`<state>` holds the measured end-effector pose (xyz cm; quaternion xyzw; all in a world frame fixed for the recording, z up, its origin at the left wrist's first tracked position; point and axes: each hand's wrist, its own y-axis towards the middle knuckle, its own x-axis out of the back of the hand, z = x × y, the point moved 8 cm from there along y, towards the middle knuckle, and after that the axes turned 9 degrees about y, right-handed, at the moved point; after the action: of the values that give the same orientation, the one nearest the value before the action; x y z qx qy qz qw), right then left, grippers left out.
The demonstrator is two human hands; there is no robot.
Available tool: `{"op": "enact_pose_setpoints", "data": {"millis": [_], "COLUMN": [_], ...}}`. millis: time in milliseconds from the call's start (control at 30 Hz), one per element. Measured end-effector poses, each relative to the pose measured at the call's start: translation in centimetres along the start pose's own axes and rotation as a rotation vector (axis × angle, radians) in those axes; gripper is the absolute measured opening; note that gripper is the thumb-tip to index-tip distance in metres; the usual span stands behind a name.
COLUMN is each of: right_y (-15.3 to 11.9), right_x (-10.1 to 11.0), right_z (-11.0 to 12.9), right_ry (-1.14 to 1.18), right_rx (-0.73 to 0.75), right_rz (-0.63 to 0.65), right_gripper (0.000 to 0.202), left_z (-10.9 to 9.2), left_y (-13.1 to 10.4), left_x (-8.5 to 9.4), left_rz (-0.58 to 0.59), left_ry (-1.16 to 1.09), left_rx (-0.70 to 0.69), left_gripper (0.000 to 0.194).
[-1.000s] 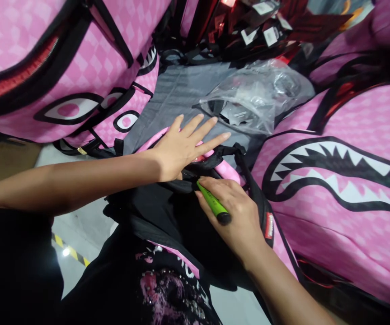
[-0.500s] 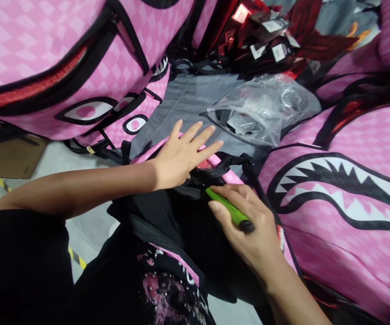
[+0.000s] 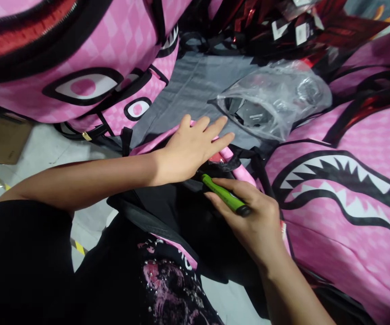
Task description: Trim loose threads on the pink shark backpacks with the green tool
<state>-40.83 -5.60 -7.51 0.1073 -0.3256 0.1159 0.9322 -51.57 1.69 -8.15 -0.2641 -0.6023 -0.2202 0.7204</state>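
Observation:
My left hand lies open with spread fingers, palm down on the pink-edged black bag. In my right hand is a slim green-handled tool with a black rear end. Its front end reaches the bag's opening below my left palm, where the tip is hidden, so its exact kind cannot be told. The bag's black fabric spreads under both hands, close to my lap. A pink strip and a bit of red show along its far edge.
Large pink checkered backpacks crowd both sides, one with eyes, one with a shark mouth. Beyond my hands, a clear plastic bag with dark pieces inside lies on grey cloth. Red shiny pieces with white tags are piled behind.
The green tool's front end has shifted slightly left and up, closer to my left palm. My left hand's fingers are a little more bent. The view has shifted slightly.

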Motion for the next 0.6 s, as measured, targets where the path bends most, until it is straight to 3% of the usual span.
{"op": "enact_pose_setpoints", "data": {"millis": [300,433,600], "right_y": [0.2,0.0,-0.1], "right_x": [-1.0,-1.4,-1.9], "right_z": [1.5,2.1,2.4], "right_ry": [-0.106,-0.266,-0.233], "right_rx": [0.029,0.031,0.033], "right_rz": [-0.019,-0.078,-0.075], "right_gripper": [0.017,0.014,0.013], "left_z": [0.1,0.3,0.4], "left_y": [0.1,0.2,0.2], "left_x": [-0.2,-0.5,-0.4], "left_rz": [-0.017,-0.031,-0.026], "left_ry": [-0.056,-0.083,-0.086], "left_rx": [-0.011,0.002,0.005], "left_gripper": [0.082,0.086,0.083]}}
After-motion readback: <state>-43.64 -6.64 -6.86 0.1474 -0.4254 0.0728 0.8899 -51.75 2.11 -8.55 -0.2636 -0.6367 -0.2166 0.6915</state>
